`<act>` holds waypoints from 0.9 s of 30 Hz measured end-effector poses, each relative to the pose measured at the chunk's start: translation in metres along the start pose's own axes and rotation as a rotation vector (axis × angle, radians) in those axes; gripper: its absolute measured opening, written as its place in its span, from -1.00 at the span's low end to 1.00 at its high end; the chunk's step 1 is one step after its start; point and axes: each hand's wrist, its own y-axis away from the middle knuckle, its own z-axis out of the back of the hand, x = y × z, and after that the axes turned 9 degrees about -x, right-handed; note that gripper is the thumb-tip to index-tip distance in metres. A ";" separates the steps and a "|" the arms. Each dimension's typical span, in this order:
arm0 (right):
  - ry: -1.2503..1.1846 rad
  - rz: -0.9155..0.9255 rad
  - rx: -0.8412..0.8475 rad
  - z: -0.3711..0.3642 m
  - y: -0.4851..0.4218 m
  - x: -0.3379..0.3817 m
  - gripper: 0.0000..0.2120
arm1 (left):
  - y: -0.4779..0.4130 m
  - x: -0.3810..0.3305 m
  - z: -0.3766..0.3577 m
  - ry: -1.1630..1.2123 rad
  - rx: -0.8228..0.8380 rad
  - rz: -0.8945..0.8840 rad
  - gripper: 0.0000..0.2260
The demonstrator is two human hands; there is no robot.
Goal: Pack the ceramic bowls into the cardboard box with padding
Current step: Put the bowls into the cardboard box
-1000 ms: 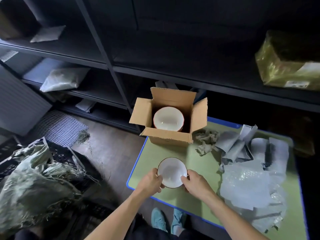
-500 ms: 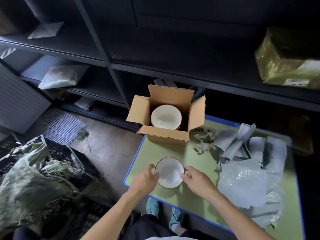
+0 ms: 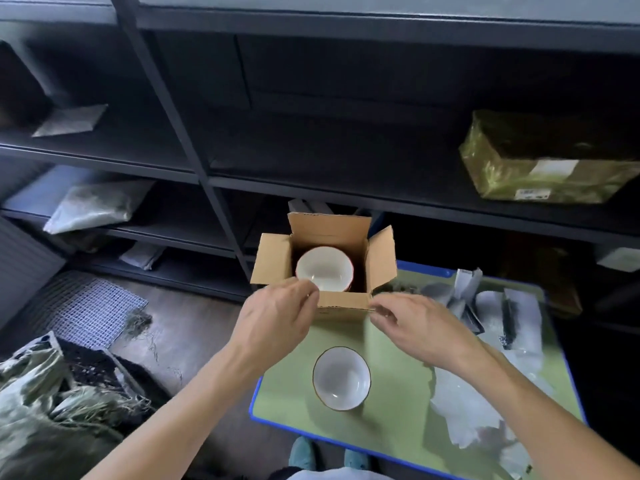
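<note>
An open cardboard box (image 3: 343, 301) stands at the far edge of the green table (image 3: 341, 332), a white bowl (image 3: 323, 270) inside it; a second bowl (image 3: 341, 377) sits nearer; the left hand (image 3: 277, 317) and right hand (image 3: 415, 327), fingers curled, meet the box's near flap, grip unclear; padding sheets (image 3: 523, 320) lie right.

bowl (image 3: 324, 268) in box (image 3: 341, 301) | second bowl (image 3: 341, 377) before box, on table (image 3: 391, 403)
</note>
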 end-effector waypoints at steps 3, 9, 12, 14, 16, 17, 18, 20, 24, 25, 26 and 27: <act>0.014 0.017 -0.083 0.012 -0.023 0.018 -0.77 | -0.027 0.009 -0.002 -0.064 -0.030 -0.030 -0.80; 0.095 -0.040 -0.082 -0.016 -0.081 0.032 -0.71 | -0.059 0.037 -0.037 -0.268 0.124 -0.086 -0.60; 0.156 -0.108 -0.070 -0.034 -0.098 0.030 -0.68 | -0.057 0.049 -0.055 -0.243 0.149 -0.037 -0.51; 0.218 -0.135 -0.047 -0.044 -0.108 0.029 -0.72 | -0.055 0.053 -0.066 -0.239 0.188 0.015 -0.42; 0.260 -0.167 -0.002 -0.052 -0.118 0.029 -0.76 | -0.052 0.055 -0.075 -0.277 0.226 0.047 -0.30; 0.274 -0.183 0.020 -0.055 -0.122 0.029 -0.77 | -0.049 0.056 -0.079 -0.292 0.234 0.049 -0.25; 0.289 -0.194 0.040 -0.058 -0.126 0.029 -0.77 | -0.046 0.058 -0.082 -0.289 0.243 0.054 -0.21; 0.315 -0.196 0.064 -0.064 -0.133 0.028 -0.78 | -0.039 0.061 -0.087 -0.263 0.273 0.072 -0.12; 0.289 -0.275 0.028 -0.074 -0.142 0.025 -0.79 | -0.036 0.068 -0.090 -0.205 0.294 0.108 0.03; 0.270 -0.297 0.015 -0.077 -0.144 0.023 -0.79 | -0.038 0.069 -0.091 -0.185 0.294 0.121 0.05; 0.250 -0.319 0.010 -0.079 -0.146 0.022 -0.78 | -0.039 0.069 -0.092 -0.177 0.290 0.122 0.06; 0.230 -0.341 0.011 -0.082 -0.149 0.021 -0.76 | -0.041 0.069 -0.093 -0.175 0.286 0.118 0.06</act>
